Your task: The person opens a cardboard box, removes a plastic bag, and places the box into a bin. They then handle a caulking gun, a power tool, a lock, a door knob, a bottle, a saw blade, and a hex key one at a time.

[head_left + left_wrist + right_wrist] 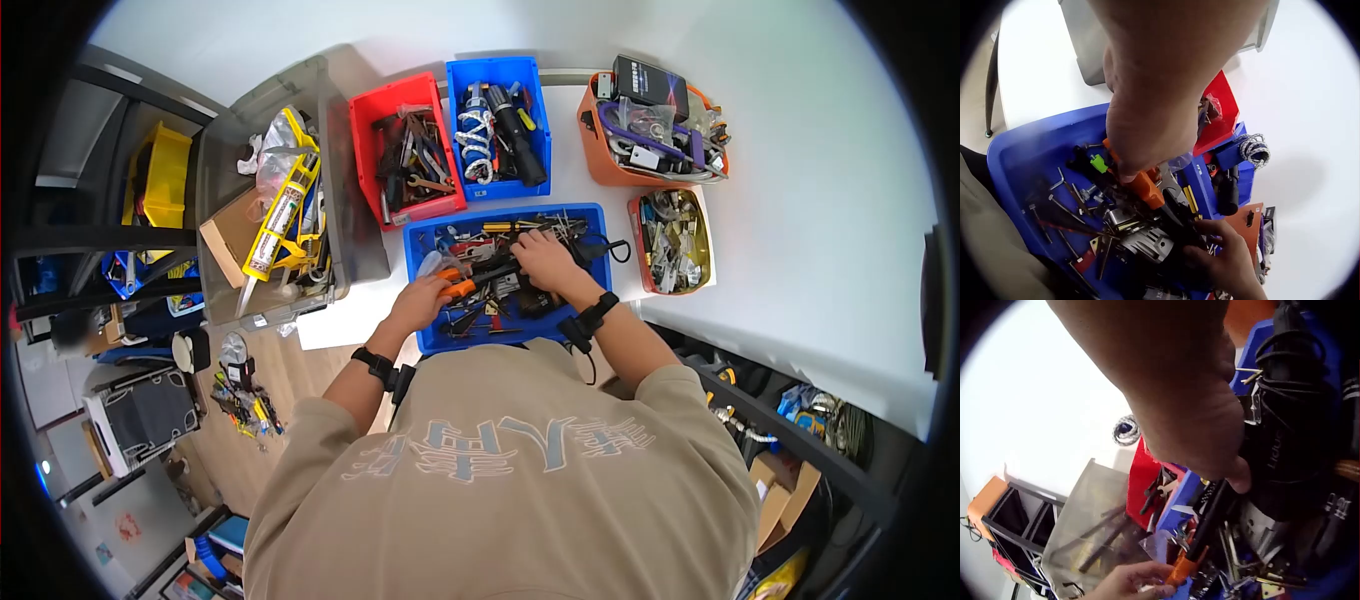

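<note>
My left hand [420,300] grips the orange handle [1144,189] of a long black tool lying over the blue bin [590,325]. Further along, the fingers and thumb of my right hand [548,262] hold the tool's black shaft [1213,515]. Its far end is hidden by the hand. Beside the right hand is a black corded power tool [1279,450] with its cable wound round it. Hex keys, bolts and loose metal parts [1079,206] fill the bin below, along with a bright green piece [1099,164].
Behind the bin stand a red bin [360,150] of hand tools and a blue bin [540,75] with a flashlight and rope. A grey tub [365,230] with a caulking gun is at left. At right are an orange basket [600,150] and a tin [640,255] of small parts.
</note>
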`<act>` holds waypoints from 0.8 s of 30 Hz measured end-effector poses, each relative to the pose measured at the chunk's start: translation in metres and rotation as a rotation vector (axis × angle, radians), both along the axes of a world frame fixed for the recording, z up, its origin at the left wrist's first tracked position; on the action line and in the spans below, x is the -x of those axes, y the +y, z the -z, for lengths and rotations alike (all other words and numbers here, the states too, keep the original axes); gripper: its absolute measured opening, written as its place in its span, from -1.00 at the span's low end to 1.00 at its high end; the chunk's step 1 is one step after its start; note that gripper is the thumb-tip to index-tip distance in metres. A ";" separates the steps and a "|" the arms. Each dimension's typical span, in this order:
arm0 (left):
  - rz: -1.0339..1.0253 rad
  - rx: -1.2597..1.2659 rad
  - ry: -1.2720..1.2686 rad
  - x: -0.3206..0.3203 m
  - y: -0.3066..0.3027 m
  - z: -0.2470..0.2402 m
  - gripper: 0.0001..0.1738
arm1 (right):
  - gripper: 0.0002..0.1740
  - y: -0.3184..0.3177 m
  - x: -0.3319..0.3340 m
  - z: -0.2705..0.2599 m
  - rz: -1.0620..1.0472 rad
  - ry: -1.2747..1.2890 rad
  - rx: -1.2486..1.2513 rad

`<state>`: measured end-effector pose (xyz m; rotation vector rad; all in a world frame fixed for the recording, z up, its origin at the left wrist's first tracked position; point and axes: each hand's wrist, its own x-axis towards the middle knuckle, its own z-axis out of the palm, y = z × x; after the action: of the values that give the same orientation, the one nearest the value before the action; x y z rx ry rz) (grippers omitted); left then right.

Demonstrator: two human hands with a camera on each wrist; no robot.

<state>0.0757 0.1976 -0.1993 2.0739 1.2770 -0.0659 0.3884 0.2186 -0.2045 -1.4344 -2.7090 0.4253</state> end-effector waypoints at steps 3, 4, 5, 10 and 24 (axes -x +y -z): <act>0.074 -0.023 -0.137 0.011 0.001 -0.004 -0.64 | -0.56 -0.008 -0.004 -0.015 -0.024 -0.057 -0.001; 0.031 0.060 -0.211 0.014 0.001 -0.008 -0.61 | -0.59 -0.010 -0.005 -0.024 -0.021 -0.007 0.001; -0.014 0.151 -0.284 0.016 -0.002 -0.013 -0.58 | -0.63 -0.016 -0.005 -0.033 -0.020 0.043 0.009; -0.054 0.326 -0.309 0.021 0.000 -0.010 -0.11 | -0.80 -0.024 0.012 -0.081 0.031 0.018 0.078; 0.127 0.272 -0.501 0.021 0.015 0.014 0.00 | -0.71 -0.047 0.064 -0.176 0.345 0.102 0.061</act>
<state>0.0546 0.2123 -0.2138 1.7834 0.7845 0.2017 0.3248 0.1721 -0.0282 -1.7967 -2.3238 0.5431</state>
